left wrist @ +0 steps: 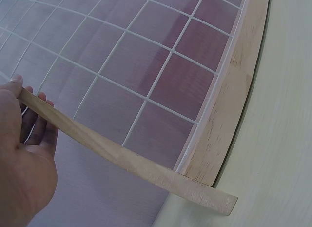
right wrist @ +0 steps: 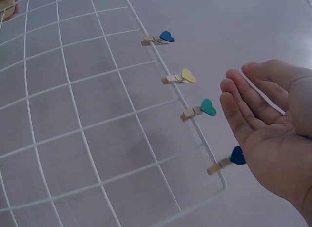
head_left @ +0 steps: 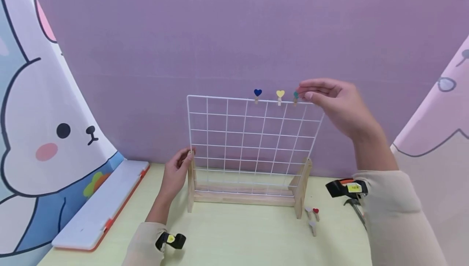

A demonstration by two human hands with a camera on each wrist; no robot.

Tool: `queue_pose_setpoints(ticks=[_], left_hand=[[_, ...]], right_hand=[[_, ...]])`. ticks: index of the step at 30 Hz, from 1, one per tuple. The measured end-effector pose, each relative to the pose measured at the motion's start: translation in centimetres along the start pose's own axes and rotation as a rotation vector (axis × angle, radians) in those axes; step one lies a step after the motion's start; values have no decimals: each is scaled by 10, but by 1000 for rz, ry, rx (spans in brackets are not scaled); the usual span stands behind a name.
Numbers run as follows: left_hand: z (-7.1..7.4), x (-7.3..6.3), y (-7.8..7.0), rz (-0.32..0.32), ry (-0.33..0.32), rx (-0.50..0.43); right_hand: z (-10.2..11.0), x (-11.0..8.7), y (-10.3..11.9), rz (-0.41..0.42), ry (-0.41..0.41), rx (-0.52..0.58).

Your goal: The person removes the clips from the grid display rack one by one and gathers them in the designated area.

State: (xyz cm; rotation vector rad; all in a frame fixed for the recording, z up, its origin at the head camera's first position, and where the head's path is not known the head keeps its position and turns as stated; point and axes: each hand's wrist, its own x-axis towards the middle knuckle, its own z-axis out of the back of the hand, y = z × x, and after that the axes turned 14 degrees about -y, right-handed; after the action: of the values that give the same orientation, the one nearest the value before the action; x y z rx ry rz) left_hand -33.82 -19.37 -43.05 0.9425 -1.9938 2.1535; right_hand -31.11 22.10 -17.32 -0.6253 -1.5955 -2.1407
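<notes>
A white wire grid panel (head_left: pixel 220 97) stands upright in a wooden stand (head_left: pixel 243 199) on the table. My left hand (head_left: pixel 175 172) grips the top of the stand's left upright (left wrist: pixel 122 156), thumb on the near side and fingers behind. Along the grid's top wire sit several small clothespins with hearts: blue (right wrist: pixel 167 37), yellow (right wrist: pixel 188 75), teal (right wrist: pixel 208 107) and, by the corner, dark blue (right wrist: pixel 238 155). Beside them my right hand (head_left: pixel 335 101) is raised with relaxed fingers and holds nothing. Its palm partly overlaps the corner clothespin's heart in the right wrist view.
Loose heart clothespins, one red (head_left: pixel 316 211) and others greyish (head_left: pixel 312 228), lie on the table right of the stand. Farther right is a hammer (head_left: pixel 353 204), partly behind my right sleeve. A long white case (head_left: pixel 100 205) with orange edging lies at left. A purple cloth (head_left: pixel 146 34) hangs behind.
</notes>
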Motion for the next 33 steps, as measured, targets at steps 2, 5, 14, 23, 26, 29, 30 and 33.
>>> queue_pose_setpoints(ticks=[2,5,14,23,26,29,30,33], left_hand=[[0,0,0,1,0,1],[-1,1,0,1,-1,1],[-1,1,-1,12,-1,2],[-4,0,-1,1,-5,-19],[-5,0,-2,-1,-7,-15],[-5,0,-3,-2,-6,-9],[-5,-1,-3,-3,-4,-7],[-6,-1,-4,-2,-4,2]], right_hand=[[-3,3,0,-10,9,31],[-8,8,1,-13,11,46],[-27,22,14,-18,4,0],[-45,32,18,-48,7,53],[-51,35,18,-45,11,24],[-57,38,18,-39,20,-10],[-59,39,17,-37,24,-14],[-64,42,16,-30,29,-21]])
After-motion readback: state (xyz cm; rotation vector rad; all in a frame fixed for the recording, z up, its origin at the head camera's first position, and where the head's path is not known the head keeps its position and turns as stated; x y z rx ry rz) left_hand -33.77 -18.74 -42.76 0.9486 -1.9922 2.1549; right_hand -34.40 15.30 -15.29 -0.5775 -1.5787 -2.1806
